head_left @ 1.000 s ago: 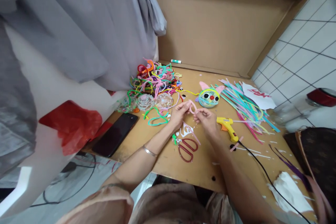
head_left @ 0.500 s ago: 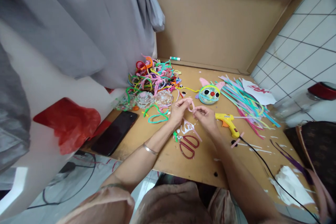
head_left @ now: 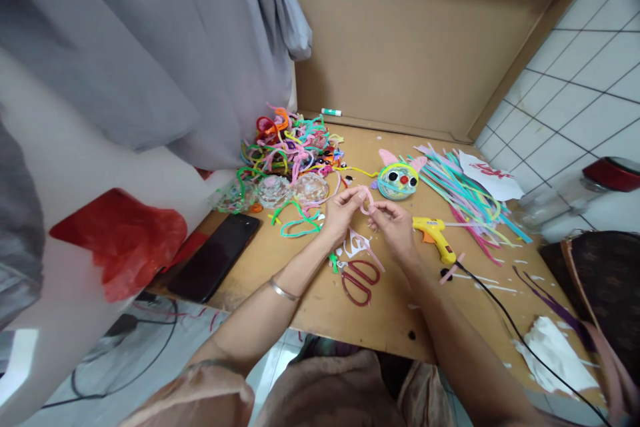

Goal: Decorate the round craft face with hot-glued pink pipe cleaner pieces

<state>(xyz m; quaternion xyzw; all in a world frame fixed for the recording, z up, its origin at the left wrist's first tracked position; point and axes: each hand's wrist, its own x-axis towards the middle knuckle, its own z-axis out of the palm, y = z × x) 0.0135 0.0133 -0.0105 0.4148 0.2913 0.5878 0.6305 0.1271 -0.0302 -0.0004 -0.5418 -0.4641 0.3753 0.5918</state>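
Between my hands is a pink pipe cleaner [head_left: 368, 196] bent into a small loop. My left hand [head_left: 344, 211] pinches its left side. On the other side, the fingers of my right hand [head_left: 393, 221] are closed on its lower right part. Below my hands lie red-handled scissors [head_left: 361, 280], with another pink strip [head_left: 373, 255] beside them. Just beyond my right hand sits a round clear figure [head_left: 397, 181] with pink ears, black-and-white eyes and a red nose. To the right of that hand rests a yellow glue gun [head_left: 436, 237].
A tangled pile of coloured pipe cleaners [head_left: 295, 147] is at the back left, near a black phone [head_left: 215, 257]. Straight pipe cleaners [head_left: 457, 180] lie at the right, by a red-lidded jar [head_left: 565, 200]. The glue gun's black cord [head_left: 510, 320] crosses towards a crumpled tissue [head_left: 555, 353].
My hands stay nearly in place, and the pink loop between them looks slightly more upright and rounded. The whole view has shifted a little.
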